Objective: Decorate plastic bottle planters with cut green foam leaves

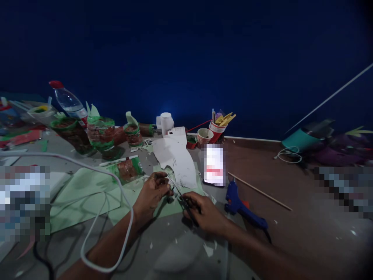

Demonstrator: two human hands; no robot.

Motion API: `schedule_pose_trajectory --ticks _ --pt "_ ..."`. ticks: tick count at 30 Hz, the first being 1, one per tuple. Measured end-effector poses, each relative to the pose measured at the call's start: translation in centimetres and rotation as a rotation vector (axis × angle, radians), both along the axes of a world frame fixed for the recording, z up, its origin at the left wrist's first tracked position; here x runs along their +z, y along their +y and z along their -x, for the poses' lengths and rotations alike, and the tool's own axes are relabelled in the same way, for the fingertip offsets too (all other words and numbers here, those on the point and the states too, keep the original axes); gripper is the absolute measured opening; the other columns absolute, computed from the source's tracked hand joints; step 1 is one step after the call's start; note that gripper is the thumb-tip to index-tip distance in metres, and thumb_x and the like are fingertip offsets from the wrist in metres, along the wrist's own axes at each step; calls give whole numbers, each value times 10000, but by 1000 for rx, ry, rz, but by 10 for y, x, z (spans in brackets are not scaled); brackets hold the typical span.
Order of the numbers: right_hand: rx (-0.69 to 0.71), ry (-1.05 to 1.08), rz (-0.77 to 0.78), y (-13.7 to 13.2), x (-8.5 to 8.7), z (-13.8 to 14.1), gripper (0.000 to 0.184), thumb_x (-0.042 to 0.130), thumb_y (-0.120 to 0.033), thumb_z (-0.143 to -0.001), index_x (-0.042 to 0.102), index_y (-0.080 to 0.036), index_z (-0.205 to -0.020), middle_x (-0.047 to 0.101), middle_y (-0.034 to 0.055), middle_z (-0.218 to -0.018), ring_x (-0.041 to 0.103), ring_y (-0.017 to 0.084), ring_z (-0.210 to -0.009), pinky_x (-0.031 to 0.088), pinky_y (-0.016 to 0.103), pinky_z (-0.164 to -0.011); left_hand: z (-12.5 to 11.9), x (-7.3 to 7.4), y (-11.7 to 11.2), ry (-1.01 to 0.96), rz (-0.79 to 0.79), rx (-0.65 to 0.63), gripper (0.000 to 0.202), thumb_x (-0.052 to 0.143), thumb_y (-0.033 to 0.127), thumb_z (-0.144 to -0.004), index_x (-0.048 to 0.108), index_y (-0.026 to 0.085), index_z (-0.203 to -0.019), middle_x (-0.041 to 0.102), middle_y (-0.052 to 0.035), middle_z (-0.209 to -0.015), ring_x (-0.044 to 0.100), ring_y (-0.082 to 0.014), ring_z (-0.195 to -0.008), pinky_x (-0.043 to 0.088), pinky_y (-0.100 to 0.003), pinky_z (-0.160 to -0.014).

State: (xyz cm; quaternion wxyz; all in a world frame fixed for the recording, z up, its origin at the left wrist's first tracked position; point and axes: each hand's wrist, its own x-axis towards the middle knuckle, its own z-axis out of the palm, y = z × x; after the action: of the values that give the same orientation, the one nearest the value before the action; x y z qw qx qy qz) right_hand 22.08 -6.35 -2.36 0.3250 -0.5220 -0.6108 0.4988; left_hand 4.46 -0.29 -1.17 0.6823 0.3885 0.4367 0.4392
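My right hand (201,212) is closed around the dark handles of a pair of scissors (176,187), whose thin metal blades point up and left. Close by, my left hand (154,194) has its fingers bent together in a pinch beside the blades. What sits between those fingers is small and partly hidden, so I cannot make it out. Beneath both hands lies pale green paper (171,210). A torn white sheet (177,155) stretches away just beyond the fingertips.
A blue glue gun (244,208) and a thin wooden stick (262,191) lie right of my hand, near a lit phone (214,165). Brown-and-green jars (101,134) and a plastic bottle (70,101) stand at left. A white cable (128,233) loops over my left forearm.
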Motion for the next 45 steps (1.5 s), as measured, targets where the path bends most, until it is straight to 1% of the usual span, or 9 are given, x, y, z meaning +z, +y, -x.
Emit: schedule_pose_trajectory --ticks 8,12,18,23,27,35,41,45 --pt "1 -39 -10 1 -2 -1 237 567 -195 -709 605 -151 -940 534 -26 -648 446 96 -566 362 201 -525 1 -3 -1 8 19 -19 368 694 169 -617 459 193 -898 546 64 -645 566 -103 -516 449 -248 -544" --pt "11 -36 -17 1 -5 -1 242 557 -181 -717 606 -156 -952 556 -20 -671 469 101 -582 376 202 -535 1 -2 -1 -6 23 -47 370 698 180 -617 457 196 -897 548 66 -620 565 -106 -511 455 -250 -542" --pt "17 -63 -43 0 -5 -2 255 543 -143 -703 620 -166 -945 582 -12 -684 494 110 -596 383 205 -541 2 0 -1 -10 26 -53 387 706 166 -616 452 193 -907 547 65 -611 560 -105 -504 455 -251 -537" --pt "18 -12 6 0 -4 -3 271 544 -152 -702 621 -165 -962 604 -1 -718 513 117 -615 392 210 -547 4 -1 -1 -8 39 -96 403 709 189 -627 445 191 -930 547 61 -625 562 -104 -522 457 -252 -552" --pt "23 14 51 1 -3 -2 265 560 -180 -700 617 -150 -958 590 -2 -705 501 113 -601 391 214 -551 5 -4 1 -5 56 -115 408 708 188 -635 436 190 -940 543 63 -642 558 -98 -525 453 -248 -552" --pt "15 24 39 1 -3 -2 257 551 -171 -710 618 -151 -958 585 -7 -690 510 112 -600 395 214 -560 6 0 0 -25 73 -95 416 716 193 -625 437 200 -933 543 66 -635 569 -111 -531 459 -262 -571" --pt "18 12 46 0 -4 -3 252 553 -177 -709 622 -167 -951 566 -16 -676 485 107 -588 376 212 -548 7 1 1 -48 85 -89 408 726 180 -615 458 201 -924 545 61 -632 566 -110 -527 460 -260 -572" --pt "11 35 55 1 -3 -2 217 552 -189 -726 615 -171 -933 556 -20 -654 482 103 -566 378 211 -535 9 0 3 -76 48 -35 366 723 188 -629 500 196 -919 541 53 -634 563 -106 -538 455 -242 -563"
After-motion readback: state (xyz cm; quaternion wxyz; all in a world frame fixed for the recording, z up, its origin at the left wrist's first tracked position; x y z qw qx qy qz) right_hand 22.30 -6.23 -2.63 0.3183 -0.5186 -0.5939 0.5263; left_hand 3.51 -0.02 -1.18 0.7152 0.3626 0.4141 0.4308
